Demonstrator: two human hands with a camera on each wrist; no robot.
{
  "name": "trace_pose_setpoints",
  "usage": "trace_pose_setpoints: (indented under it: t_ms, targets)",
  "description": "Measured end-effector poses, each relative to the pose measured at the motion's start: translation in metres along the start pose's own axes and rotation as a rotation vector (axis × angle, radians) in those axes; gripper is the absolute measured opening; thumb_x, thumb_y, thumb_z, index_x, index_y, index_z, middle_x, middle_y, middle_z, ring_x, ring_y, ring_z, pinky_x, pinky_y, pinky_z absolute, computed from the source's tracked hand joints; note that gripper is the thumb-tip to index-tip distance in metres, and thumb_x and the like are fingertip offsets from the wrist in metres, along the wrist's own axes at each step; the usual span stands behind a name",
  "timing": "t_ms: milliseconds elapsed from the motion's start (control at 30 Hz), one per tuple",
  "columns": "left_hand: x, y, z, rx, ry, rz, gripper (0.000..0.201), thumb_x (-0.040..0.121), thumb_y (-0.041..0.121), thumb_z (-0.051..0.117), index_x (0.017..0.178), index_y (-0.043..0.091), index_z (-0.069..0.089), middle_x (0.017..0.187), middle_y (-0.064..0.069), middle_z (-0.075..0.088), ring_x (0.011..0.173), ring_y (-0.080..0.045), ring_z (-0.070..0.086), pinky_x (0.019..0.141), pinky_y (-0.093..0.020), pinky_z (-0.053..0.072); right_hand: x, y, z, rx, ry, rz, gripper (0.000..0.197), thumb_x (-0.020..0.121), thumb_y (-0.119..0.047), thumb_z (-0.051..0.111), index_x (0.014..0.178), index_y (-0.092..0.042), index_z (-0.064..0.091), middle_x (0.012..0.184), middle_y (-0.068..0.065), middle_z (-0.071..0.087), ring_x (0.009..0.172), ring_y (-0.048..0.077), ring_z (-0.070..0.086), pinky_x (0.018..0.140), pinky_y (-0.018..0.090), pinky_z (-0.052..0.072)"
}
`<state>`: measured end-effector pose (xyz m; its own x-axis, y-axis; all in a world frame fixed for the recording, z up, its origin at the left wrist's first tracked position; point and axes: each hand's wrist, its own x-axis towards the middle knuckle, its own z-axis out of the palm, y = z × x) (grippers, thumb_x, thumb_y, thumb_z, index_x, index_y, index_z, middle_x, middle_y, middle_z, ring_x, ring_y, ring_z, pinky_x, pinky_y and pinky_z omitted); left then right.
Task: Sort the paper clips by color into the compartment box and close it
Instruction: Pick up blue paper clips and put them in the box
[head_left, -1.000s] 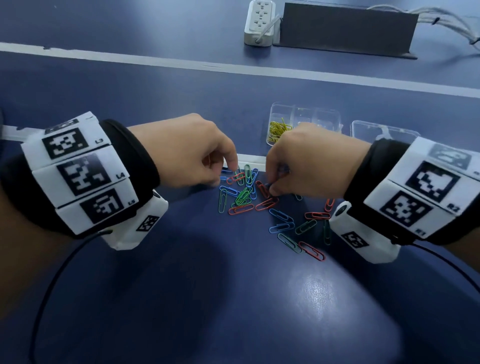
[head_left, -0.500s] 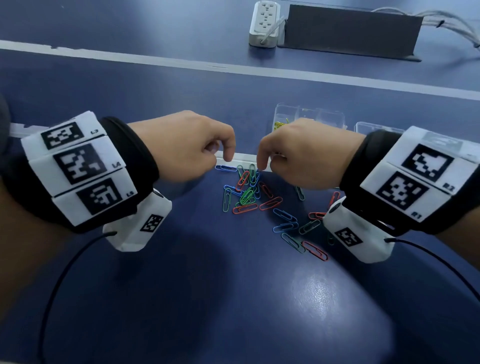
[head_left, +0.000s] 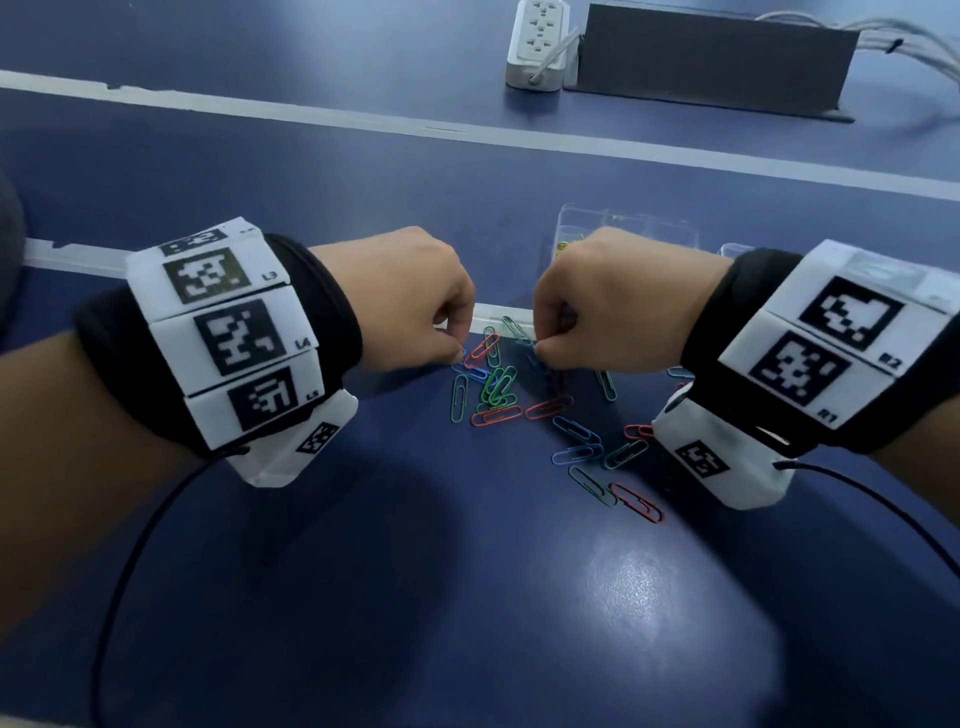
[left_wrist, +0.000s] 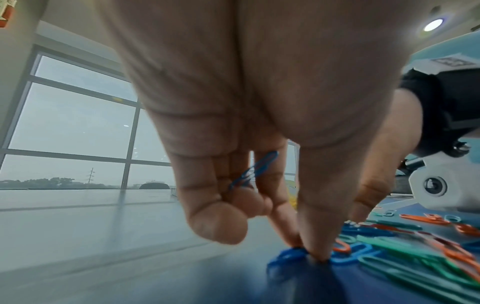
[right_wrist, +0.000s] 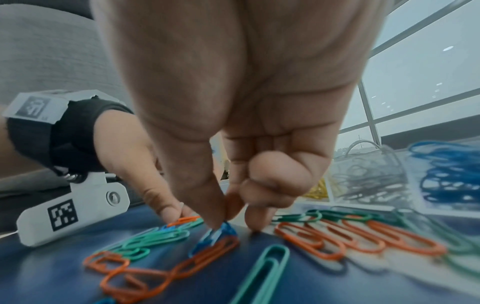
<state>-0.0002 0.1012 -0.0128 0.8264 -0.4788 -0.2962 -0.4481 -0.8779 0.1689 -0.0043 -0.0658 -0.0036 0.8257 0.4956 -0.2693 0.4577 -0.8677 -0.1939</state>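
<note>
With yellow, grey and blue clips already in the open compartment box (right_wrist: 389, 174) at my one o'clock, my left hand (head_left: 405, 301) and right hand (head_left: 613, 306) each pinch a blue clip from the mixed pile (head_left: 498, 395) on the worktop (head_left: 467, 597), leaving most sorting and closing undone.

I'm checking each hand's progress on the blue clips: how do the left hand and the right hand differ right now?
The left hand already keeps a blue clip tucked in its curled fingers while pinching another blue clip on the table; the right hand shows no stored clip. The right hand's blue clip is tilted, one end raised; the left's looks flat. Both pinch blue clips with thumb and forefinger.
</note>
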Motion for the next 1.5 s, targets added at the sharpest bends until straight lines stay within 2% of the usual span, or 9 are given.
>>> trace_pose_setpoints:
  t_ms: [233,333,433,633,767,1067,1233,1367,1500]
  targets:
    - [-0.012,0.002,-0.007,-0.101,0.032,-0.097,0.009,0.072,0.026,0.057,0.065,0.02,0.058,0.057,0.008,0.054,0.056,-0.002,0.047,0.058,-0.022,0.04,-0.013,0.009,-0.001,0.175,-0.025,0.079,0.01,0.071,-0.025,0.062,0.068,-0.025,0.053,0.062,-0.009,0.052,0.057,0.002,0.044,0.054,0.019,0.036]
    - [-0.014,0.001,-0.01,-0.16,0.052,-0.109,0.007,0.072,0.023,0.054,0.078,0.023,0.058,0.06,0.008,0.055,0.058,-0.003,0.048,0.06,-0.025,0.04,-0.02,0.013,0.001,0.33,-0.128,0.116,0.017,0.077,-0.018,0.052,0.086,-0.028,0.061,0.063,-0.004,0.064,0.05,0.007,0.055,0.057,0.021,0.044]
    - [-0.014,0.004,-0.008,-0.216,-0.001,-0.133,0.014,0.081,0.019,0.048,0.088,0.027,0.057,0.062,0.009,0.055,0.056,-0.001,0.049,0.058,-0.018,0.037,-0.027,0.012,0.0,0.352,-0.202,0.143,0.024,0.08,-0.017,0.045,0.078,-0.026,0.067,0.06,-0.002,0.068,0.049,0.01,0.063,0.054,0.019,0.049]
    - [-0.007,0.009,-0.009,-0.33,-0.057,-0.21,0.021,0.084,0.014,0.036,0.068,0.014,0.051,0.042,0.011,0.056,0.041,0.001,0.049,0.053,-0.025,0.036,-0.039,0.001,0.007,0.175,-0.07,0.083,0.022,0.078,-0.03,0.052,0.074,-0.016,0.069,0.066,0.006,0.067,0.066,0.021,0.058,0.065,0.024,0.048]
    - [-0.006,0.012,-0.011,-0.283,-0.085,-0.214,0.027,0.08,0.035,0.046,0.065,0.013,0.046,0.052,0.0,0.051,0.048,-0.017,0.045,0.057,-0.029,0.04,-0.041,-0.004,0.01,0.062,-0.075,0.032,0.014,0.075,-0.033,0.066,0.076,-0.02,0.072,0.074,0.002,0.069,0.072,0.021,0.06,0.068,0.025,0.05]
    - [-0.004,0.005,0.003,-0.168,-0.099,-0.083,0.015,0.089,0.016,0.052,0.087,0.03,0.056,0.069,0.011,0.051,0.066,0.0,0.045,0.065,-0.025,0.036,-0.041,-0.004,0.007,0.092,-0.073,0.013,0.015,0.074,-0.021,0.06,0.088,-0.027,0.065,0.065,-0.01,0.049,0.071,0.017,0.047,0.067,0.022,0.039]
    - [-0.005,0.002,0.005,-0.124,-0.079,-0.06,0.013,0.082,0.031,0.064,0.094,0.029,0.06,0.071,0.009,0.047,0.068,-0.002,0.044,0.075,-0.029,0.042,-0.044,0.003,0.002,0.192,-0.072,0.029,0.02,0.079,-0.022,0.052,0.085,-0.025,0.07,0.057,-0.012,0.051,0.058,0.005,0.05,0.057,0.016,0.039]
    - [-0.004,0.005,0.004,-0.027,-0.03,-0.012,0.016,0.078,0.03,0.069,0.093,0.025,0.068,0.072,0.006,0.052,0.067,-0.012,0.045,0.075,-0.028,0.045,-0.05,0.0,0.007,0.09,-0.103,-0.09,0.023,0.081,-0.022,0.051,0.091,-0.022,0.072,0.085,0.0,0.069,0.081,0.02,0.061,0.075,0.026,0.044]
    - [-0.005,0.008,0.003,0.017,-0.033,0.014,0.006,0.081,0.027,0.065,0.086,0.025,0.069,0.076,0.003,0.06,0.067,-0.011,0.047,0.071,-0.024,0.042,-0.051,-0.005,0.007,0.051,-0.202,-0.121,0.021,0.076,-0.035,0.07,0.096,-0.027,0.07,0.091,-0.008,0.068,0.088,0.013,0.061,0.078,0.026,0.047]
